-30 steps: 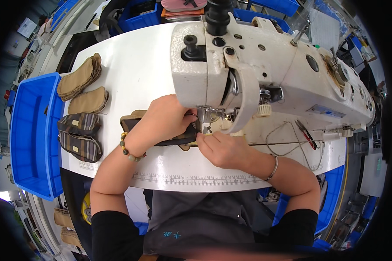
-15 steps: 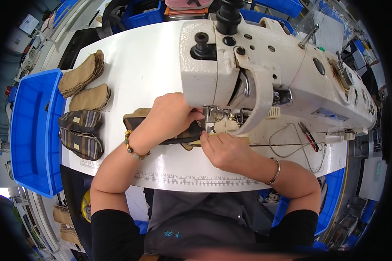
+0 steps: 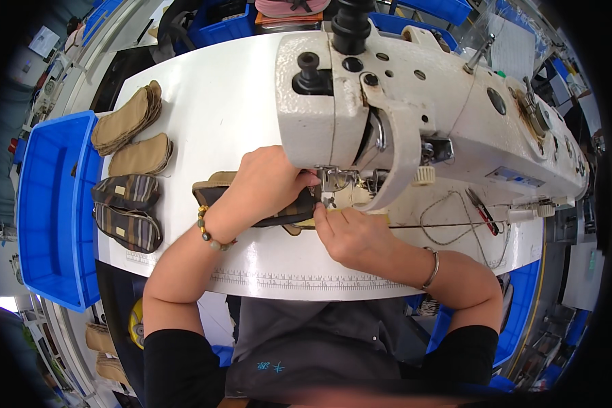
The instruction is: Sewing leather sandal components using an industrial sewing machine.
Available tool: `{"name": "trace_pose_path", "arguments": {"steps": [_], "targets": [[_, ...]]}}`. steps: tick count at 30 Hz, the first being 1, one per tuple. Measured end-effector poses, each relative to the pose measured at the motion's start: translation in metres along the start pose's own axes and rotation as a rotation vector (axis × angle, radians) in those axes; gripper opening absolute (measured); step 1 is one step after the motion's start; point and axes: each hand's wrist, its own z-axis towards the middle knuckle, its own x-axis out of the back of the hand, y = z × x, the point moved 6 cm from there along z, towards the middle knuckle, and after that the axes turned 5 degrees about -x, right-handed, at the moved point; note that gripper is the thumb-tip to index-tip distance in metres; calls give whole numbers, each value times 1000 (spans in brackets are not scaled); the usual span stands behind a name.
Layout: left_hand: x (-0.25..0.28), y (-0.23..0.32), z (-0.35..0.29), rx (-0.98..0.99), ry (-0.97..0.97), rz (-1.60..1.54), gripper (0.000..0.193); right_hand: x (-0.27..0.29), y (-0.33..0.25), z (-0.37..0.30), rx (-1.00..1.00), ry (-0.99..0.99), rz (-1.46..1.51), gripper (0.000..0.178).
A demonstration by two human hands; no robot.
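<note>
Pouch [image 3: 289, 213], dark with a brown part showing at its left end, lies on the table [image 3: 204, 88], its right end close by the foot [image 3: 328, 198] of the sewing machine [image 3: 306, 129]. Left hand [image 3: 262, 187] arches over it, fingertips closed on its upper edge near the foot. Right hand [image 3: 355, 234] is curled, thumb and forefinger nipping the right end from the near side.

Handling, my guess: light, soft cloth, bends easily, little slip, hard to break; layers could shift or bunch. Best held by the edges, flat, one pinch each side of the end, fingertips clear of the needle area.

Hard to make out: left hand and wrist hide the pouch's middle; the machine's head overhangs the stitching spot. Needle tip can't be told, nor whether the foot presses on cloth. Undersides of both pinches out of sight. What the small tan bit under the near edge belongs to, unclear.

Further out: striped pouches [image 3: 128, 228] at table left, tan pieces [image 3: 126, 121] stacked beyond them, blue bin [image 3: 91, 224] just beside. Right of the hands, snips [image 3: 484, 212] and a loose cord. Ruler strip [image 3: 306, 280] along the near edge. Far edges bent, dark, cut off.
</note>
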Motion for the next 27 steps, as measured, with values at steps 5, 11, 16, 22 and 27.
{"name": "trace_pose_path", "arguments": {"steps": [5, 11, 16, 22, 27], "targets": [[1, 0, -1, 82, 31, -113, 14, 1, 0, 1, 6, -50, 1, 38], [-9, -8, -1, 125, -112, -53, 19, -1, 0, 0, 19, -50, 7, 41], [-14, -9, 3, 157, -87, -1, 19, -1, 8, 1, -24, -23, -73, 36], [-15, -23, 23, 41, 13, -26, 25, -4, 21, 4, -17, 16, -139, 41], [-18, -27, 31, 55, -57, 72, 30, -20, 27, -5, -61, -85, -137, 49]]}}
